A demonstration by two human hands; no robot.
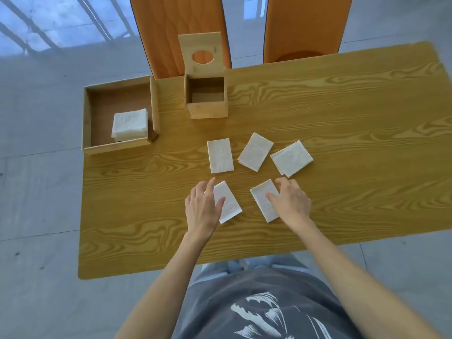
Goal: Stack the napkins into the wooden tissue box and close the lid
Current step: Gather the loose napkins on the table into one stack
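Observation:
The wooden tissue box (206, 110) stands at the back of the table with its lid (201, 54) swung upright; the inside looks empty. Several folded white napkins lie flat in front of it: one at the middle left (220, 155), one at the centre (255, 151), one to the right (291, 158). My left hand (203, 209) rests with spread fingers on the left edge of a near napkin (228, 204). My right hand (291, 203) lies on the right side of another near napkin (264, 200), fingers apart. Neither hand grips anything.
A shallow wooden tray (117, 92) at the table's back left corner holds a stack of napkins (130, 124). Two orange chair backs (181, 28) stand behind the table (342, 123). Grey floor surrounds it.

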